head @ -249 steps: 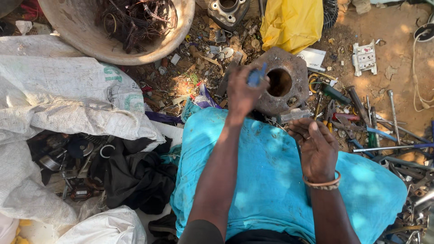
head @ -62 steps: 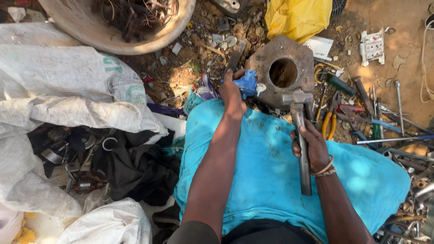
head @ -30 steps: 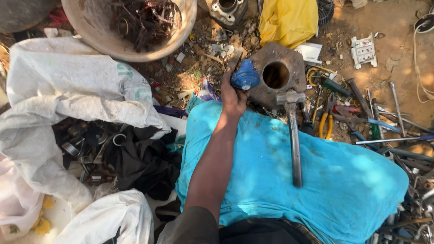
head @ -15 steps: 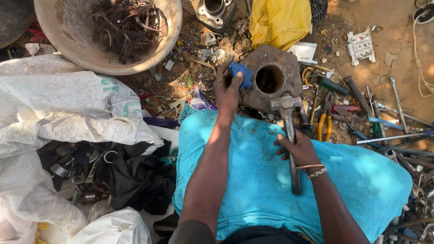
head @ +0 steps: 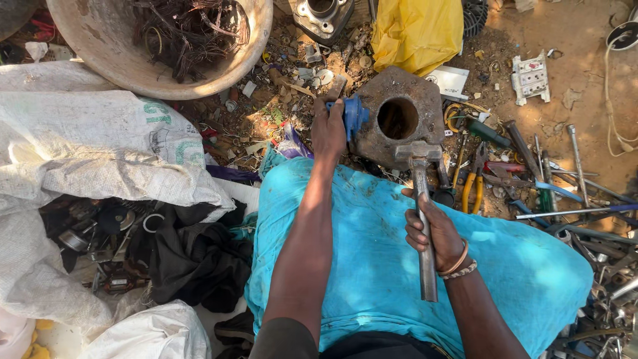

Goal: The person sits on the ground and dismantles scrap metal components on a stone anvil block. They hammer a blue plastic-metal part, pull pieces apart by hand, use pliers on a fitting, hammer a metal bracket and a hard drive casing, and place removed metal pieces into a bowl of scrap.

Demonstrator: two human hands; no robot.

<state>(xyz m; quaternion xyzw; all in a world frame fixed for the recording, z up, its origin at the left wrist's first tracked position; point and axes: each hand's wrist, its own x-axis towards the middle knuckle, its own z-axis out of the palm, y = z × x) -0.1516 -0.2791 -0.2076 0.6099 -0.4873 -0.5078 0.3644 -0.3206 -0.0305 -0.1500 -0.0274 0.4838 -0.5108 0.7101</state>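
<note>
My left hand (head: 329,126) grips a small blue part (head: 355,114) and presses it against the left side of a rusty metal block (head: 425,100) with a round hole. My right hand (head: 432,233) is closed around the steel handle of a hammer (head: 420,199). The hammer's head rests on the block's near edge. A turquoise cloth (head: 372,266) covers my lap beneath both arms. Bracelets circle my right wrist.
A large basin (head: 119,66) full of tangled wire stands at the top left, white sacks (head: 80,146) lie on the left with dark scrap below them. A yellow bag (head: 415,30) is behind the block. Pliers (head: 473,179), screwdrivers and metal rods litter the ground on the right.
My right hand came back to the hammer's handle and gripped it; a second ago the hammer lay alone on the cloth. My left hand stays on the blue part.
</note>
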